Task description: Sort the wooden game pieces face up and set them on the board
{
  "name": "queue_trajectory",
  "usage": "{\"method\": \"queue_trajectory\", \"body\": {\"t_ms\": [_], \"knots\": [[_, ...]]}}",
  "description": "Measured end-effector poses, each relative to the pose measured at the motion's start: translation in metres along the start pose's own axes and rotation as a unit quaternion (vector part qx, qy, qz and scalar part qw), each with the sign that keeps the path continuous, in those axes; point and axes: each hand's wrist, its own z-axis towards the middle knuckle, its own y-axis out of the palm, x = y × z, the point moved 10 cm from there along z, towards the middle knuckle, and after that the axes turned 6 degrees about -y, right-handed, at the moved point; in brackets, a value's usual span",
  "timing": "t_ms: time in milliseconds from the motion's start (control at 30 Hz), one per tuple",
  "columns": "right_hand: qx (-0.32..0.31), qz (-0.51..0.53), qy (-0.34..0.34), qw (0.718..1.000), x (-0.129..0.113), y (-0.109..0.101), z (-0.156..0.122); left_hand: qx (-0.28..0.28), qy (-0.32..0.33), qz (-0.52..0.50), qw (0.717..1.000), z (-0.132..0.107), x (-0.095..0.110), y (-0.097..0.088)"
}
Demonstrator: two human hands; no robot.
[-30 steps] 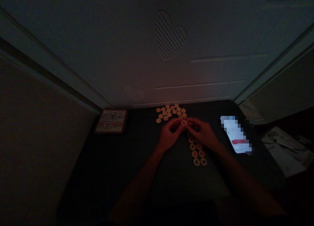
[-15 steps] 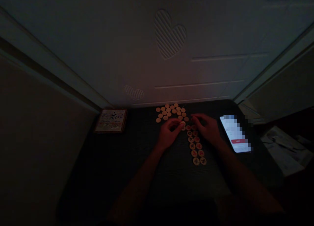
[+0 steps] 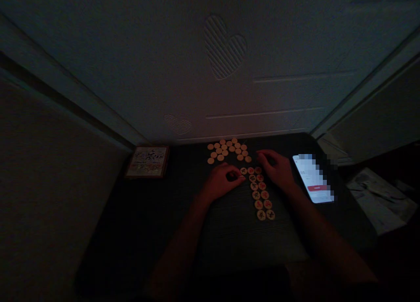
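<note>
Round wooden xiangqi pieces lie on a dark table. Several with characters face up form a block point(image 3: 256, 195), mostly two columns in red and black, with three across its far row. My left hand point(image 3: 223, 181) is just left of that block, its thumb and index finger curved round a gap and their tips close together. No piece shows between them. Near its fingertips lies a face-up xiangqi piece point(image 3: 243, 171), the left one in the far row. My right hand point(image 3: 276, 165) rests right of the block's far end, fingers loosely bent, thumb and index apart, with nothing seen in them.
Several blank-side-up pieces point(image 3: 224, 147) lie scattered near the wall. A flat box with a printed lid point(image 3: 147, 162) stands at the far left. A lit phone point(image 3: 311, 175) lies on the right. Beyond the table's right edge are papers point(image 3: 382, 201). The scene is dim.
My left hand has let go of a piece at the left of the far row and drawn slightly left and nearer. The right hand has barely moved.
</note>
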Motion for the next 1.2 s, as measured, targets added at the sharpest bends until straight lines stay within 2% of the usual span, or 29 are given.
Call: {"method": "queue_trajectory", "body": {"t_ms": [400, 700, 933, 1200], "knots": [[-0.005, -0.01, -0.002, 1.0, -0.0002, 0.0014, 0.0004, -0.01, 0.025, 0.015, 1.0, 0.0011, 0.0041, 0.0034], [-0.005, -0.008, 0.005, 1.0, 0.0008, 0.0021, 0.0, 0.0, 0.008, 0.014, 1.0, 0.0013, 0.0, 0.0024], [-0.003, -0.001, 0.007, 1.0, 0.0013, 0.0017, 0.0003, -0.049, 0.041, 0.041, 0.997, -0.0017, 0.0068, 0.0069], [-0.01, -0.004, 0.003, 1.0, 0.0038, 0.0041, 0.0001, -0.068, 0.039, 0.061, 0.995, -0.0021, 0.0086, 0.0099]]}}
